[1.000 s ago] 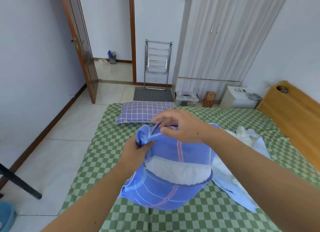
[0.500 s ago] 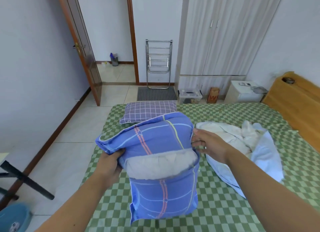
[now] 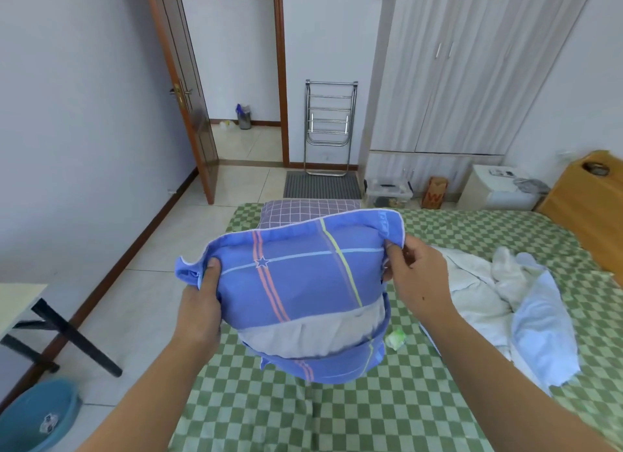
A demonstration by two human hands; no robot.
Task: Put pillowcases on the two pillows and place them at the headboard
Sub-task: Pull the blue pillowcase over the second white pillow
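Note:
I hold a blue plaid pillowcase (image 3: 303,276) with a pillow inside it above the bed. A strip of the white pillow (image 3: 313,338) shows through the case's lower opening. My left hand (image 3: 202,303) grips the case's left top corner, and my right hand (image 3: 416,279) pinches its right top corner. A second pillow in a purple grid case (image 3: 303,210) lies on the far edge of the bed, partly hidden behind the held one. The wooden headboard (image 3: 586,212) stands at the right.
The bed has a green checked sheet (image 3: 337,411). A crumpled white and light-blue bundle of bedding (image 3: 505,303) lies to the right, and a small green scrap (image 3: 397,337) beside it. On the floor at left are a blue basin (image 3: 37,414) and a table's black legs (image 3: 67,337).
My hands have shifted up to the case's top corners and spread it wide. The case sits further down over the pillow, and less of the white pillow shows.

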